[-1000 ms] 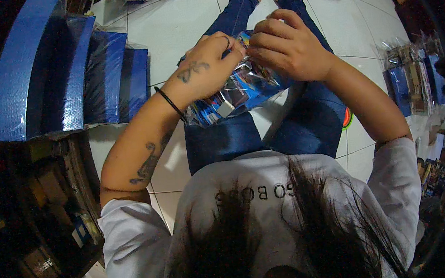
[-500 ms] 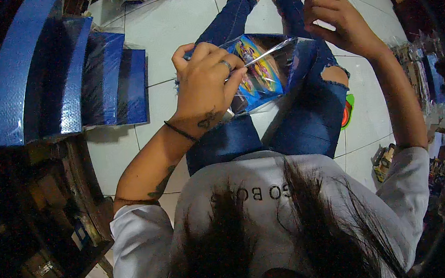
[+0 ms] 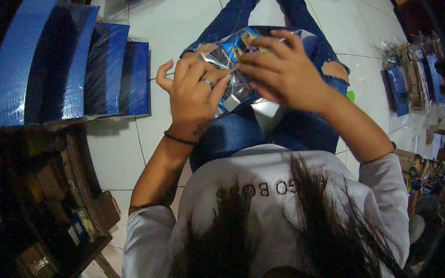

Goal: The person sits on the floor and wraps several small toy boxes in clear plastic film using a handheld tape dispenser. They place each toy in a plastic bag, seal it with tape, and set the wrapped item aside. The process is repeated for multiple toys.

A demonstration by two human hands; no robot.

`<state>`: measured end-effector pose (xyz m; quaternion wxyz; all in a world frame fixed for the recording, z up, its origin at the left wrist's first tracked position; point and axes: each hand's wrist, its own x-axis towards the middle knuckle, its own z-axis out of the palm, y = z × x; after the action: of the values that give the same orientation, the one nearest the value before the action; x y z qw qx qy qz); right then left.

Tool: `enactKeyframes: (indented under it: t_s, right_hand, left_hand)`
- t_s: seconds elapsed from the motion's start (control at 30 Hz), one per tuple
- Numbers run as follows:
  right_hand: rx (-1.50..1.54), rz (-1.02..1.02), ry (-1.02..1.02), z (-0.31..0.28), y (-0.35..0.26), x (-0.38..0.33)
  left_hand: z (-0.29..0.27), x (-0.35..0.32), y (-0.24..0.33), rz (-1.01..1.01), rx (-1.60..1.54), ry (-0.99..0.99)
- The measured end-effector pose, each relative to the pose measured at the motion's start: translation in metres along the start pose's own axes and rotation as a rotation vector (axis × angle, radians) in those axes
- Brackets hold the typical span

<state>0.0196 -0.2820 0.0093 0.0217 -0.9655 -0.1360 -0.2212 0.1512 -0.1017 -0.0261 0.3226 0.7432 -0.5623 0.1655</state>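
Note:
Across my thighs lies a colourful printed package (image 3: 248, 35) in a clear plastic wrap (image 3: 236, 96); my hands cover much of it. My left hand (image 3: 194, 86), with a ring and a dark wrist band, pinches the wrap between thumb and fingers at the package's left side. From the right, my right hand (image 3: 291, 72) reaches over the package. Its bent fingertips meet the left ones at a gathered fold of the wrap and appear to grip it, though they are slightly blurred.
Large blue boxes in plastic (image 3: 63, 73) stand in a row at the left. A dark wooden shelf (image 3: 74, 199) is below them. Wrapped goods (image 3: 410, 80) line the right side, and a green object (image 3: 350, 96) lies by my right knee on the tiled floor (image 3: 170, 24).
My right hand has come down from above the right knee to the package and met the left hand. The left hand keeps its pinch on the wrap, and the package has shifted slightly.

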Motion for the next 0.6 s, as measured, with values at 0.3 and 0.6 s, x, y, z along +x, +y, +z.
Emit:
enactKeyframes:
  t_s: [0.3,0.6]
  right_hand:
    - [0.110,0.131,0.018,0.031,-0.018,-0.006]
    - [0.108,0.227,0.054,0.028,-0.024,-0.009]
  left_hand:
    - [-0.003,-0.013,-0.026,-0.055,-0.248,0.058]
    - [0.029,0.021,-0.017,0.018,-0.348,0.048]
